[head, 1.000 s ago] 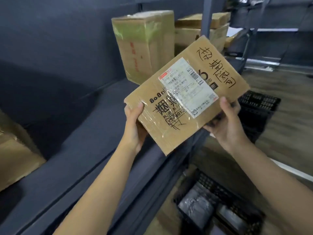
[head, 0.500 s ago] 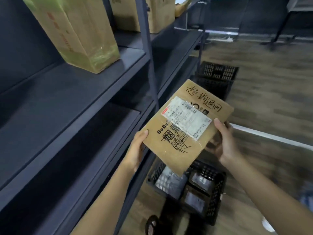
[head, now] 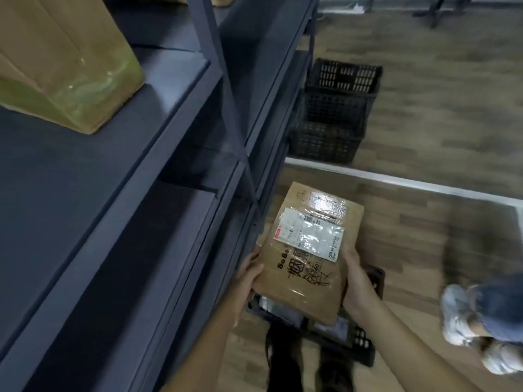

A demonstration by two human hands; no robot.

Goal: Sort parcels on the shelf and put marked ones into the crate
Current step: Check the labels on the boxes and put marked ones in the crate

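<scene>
I hold a flat brown cardboard parcel (head: pixel 308 267) with a white shipping label and black handwritten marks. My left hand (head: pixel 249 274) grips its left edge and my right hand (head: pixel 355 281) grips its right edge. The parcel hangs low, right above a black plastic crate (head: pixel 359 340) on the floor beside the dark shelf (head: pixel 119 176). Most of the crate is hidden by the parcel; packets with shiny wrapping show inside it.
A large taped cardboard box (head: pixel 62 60) stands on the upper shelf at the left. A second black crate (head: pixel 334 108) sits on the wooden floor farther back. Another person's shoes (head: pixel 475 329) are at the right. My own feet (head: pixel 308 366) are below the crate.
Both hands carried the parcel from shelf height down to just above the floor crate. My view tilted downward, so the upper shelf boxes have slid out of sight.
</scene>
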